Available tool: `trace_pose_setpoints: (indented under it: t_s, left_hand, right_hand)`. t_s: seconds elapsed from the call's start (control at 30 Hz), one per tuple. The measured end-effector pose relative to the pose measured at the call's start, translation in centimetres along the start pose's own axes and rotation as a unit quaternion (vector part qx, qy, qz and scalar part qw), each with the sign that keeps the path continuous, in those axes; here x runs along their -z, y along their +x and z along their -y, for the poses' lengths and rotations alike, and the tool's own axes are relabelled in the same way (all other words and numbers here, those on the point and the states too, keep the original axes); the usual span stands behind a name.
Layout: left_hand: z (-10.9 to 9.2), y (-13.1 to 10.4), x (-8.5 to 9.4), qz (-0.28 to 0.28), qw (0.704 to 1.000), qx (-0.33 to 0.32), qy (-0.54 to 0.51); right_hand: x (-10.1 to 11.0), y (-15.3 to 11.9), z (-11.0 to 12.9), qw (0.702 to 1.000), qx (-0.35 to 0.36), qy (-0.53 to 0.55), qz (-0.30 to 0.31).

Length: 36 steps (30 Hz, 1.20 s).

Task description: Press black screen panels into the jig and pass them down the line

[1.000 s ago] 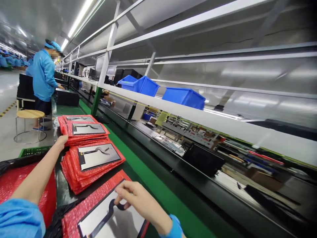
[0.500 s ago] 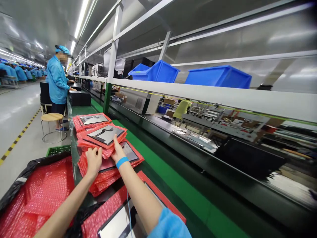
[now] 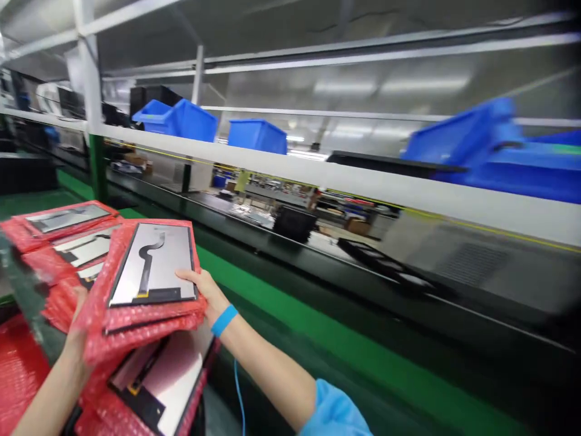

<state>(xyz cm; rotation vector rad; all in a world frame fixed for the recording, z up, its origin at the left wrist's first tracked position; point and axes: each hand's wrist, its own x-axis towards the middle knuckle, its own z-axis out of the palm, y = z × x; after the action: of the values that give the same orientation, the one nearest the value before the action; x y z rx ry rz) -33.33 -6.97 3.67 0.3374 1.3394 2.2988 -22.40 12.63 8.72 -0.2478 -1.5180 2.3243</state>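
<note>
Between both hands is a small stack of display panels [image 3: 166, 263] in red bubble wrap, the top one silver with a dark curved flex cable. My right hand [image 3: 202, 290], with a blue wrist strap, grips its right edge, thumb on top. At its left edge my left hand [image 3: 79, 336] clasps the wrap, its fingers partly hidden and blurred. Beneath the held stack lies another wrapped panel [image 3: 181, 369]. More wrapped panels [image 3: 68, 218] are piled behind, at the left.
A green and black bench [image 3: 272, 303] runs diagonally to the right. Above it stretches a white shelf rail [image 3: 318, 172] carrying blue bins [image 3: 258, 134]. A green and white post [image 3: 97, 163] stands at the back left. Red bubble wrap [image 3: 18, 369] lies at lower left.
The view has swung right. Both hands have lifted the top panels off the rear pile and brought them nearer, over the front panel. The co-worker is out of view.
</note>
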Motion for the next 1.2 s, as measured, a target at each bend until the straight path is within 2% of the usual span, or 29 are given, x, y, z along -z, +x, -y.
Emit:
trace_pose_setpoints:
  t_s: [0.1,0.17,0.23,0.33,0.43,0.6,0.73,0.83,0.9,1.07,1.2]
  left_hand:
    - [0.7,-1.6,-5.2,0.098,0.989,0.106,0.011]
    - [2.6,-3.6,-9.9,0.145,0.982,0.117,0.022]
    - [5.2,-6.1,-14.6,0.174,0.980,0.093,0.017]
    - [8.8,-9.8,-20.2,0.218,0.975,0.051,-0.001]
    - [11.3,-11.9,-23.5,0.277,0.960,0.028,0.009]
    - [13.6,-12.5,-25.8,0.345,0.937,-0.003,0.063]
    - [13.7,-12.4,-27.6,0.339,0.935,-0.069,0.081]
    - [11.8,-12.2,-29.4,0.343,0.927,-0.130,0.082]
    - [10.0,-12.1,-30.3,0.370,0.912,-0.148,0.093]
    - [5.4,-12.1,-31.6,0.488,0.845,-0.135,0.173]
    - [3.5,-11.8,-32.5,0.505,0.808,-0.184,0.241]
  right_hand:
    - [4.2,-8.8,5.0,0.999,0.029,-0.039,-0.023]
    - [7.1,-14.7,8.0,0.992,0.061,-0.091,-0.055]
    - [9.8,-20.2,10.0,0.977,0.098,-0.162,-0.098]
    - [13.2,-26.7,10.9,0.949,0.135,-0.230,-0.170]
    - [16.1,-30.3,9.2,0.930,0.151,-0.234,-0.241]
    - [19.3,-31.6,5.8,0.906,0.179,-0.226,-0.311]
    - [20.5,-31.4,6.1,0.902,0.204,-0.213,-0.315]
    - [21.1,-31.2,7.5,0.896,0.231,-0.205,-0.319]
    - [21.2,-31.0,8.3,0.893,0.240,-0.204,-0.321]
    - [21.2,-30.5,9.0,0.895,0.233,-0.218,-0.312]
    - [21.1,-30.5,9.2,0.895,0.240,-0.225,-0.302]
